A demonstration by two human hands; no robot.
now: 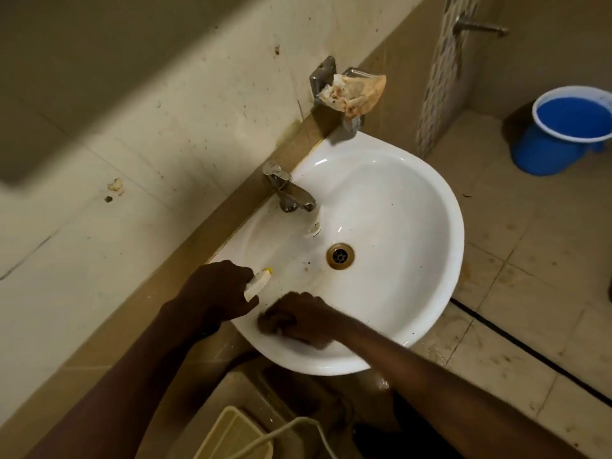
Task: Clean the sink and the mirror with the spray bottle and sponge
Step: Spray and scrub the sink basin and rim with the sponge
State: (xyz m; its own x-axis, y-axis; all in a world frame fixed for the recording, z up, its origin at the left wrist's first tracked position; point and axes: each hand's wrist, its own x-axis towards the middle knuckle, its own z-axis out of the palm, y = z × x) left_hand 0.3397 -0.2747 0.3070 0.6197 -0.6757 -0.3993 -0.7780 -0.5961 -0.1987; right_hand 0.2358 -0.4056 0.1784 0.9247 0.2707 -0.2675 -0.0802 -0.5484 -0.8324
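A white wall-mounted sink (430, 207) fills the middle of the view, with a brass drain (340, 256) and a metal tap (291, 193) at its back. My left hand (215, 289) grips the white spray bottle (257, 283); its yellow-tipped nozzle points into the basin from the left rim. My right hand (294, 318) is curled and pressed against the sink's near inner wall. The sponge is hidden under its fingers, so I cannot make it out. A dark mirror edge (49, 94) shows at the upper left.
A metal soap holder with a crumpled orange cloth (356, 92) hangs on the wall above the sink. A blue bucket (563, 127) of water stands on the tiled floor at the right. A beige plastic item (231, 435) and a cord lie below the sink.
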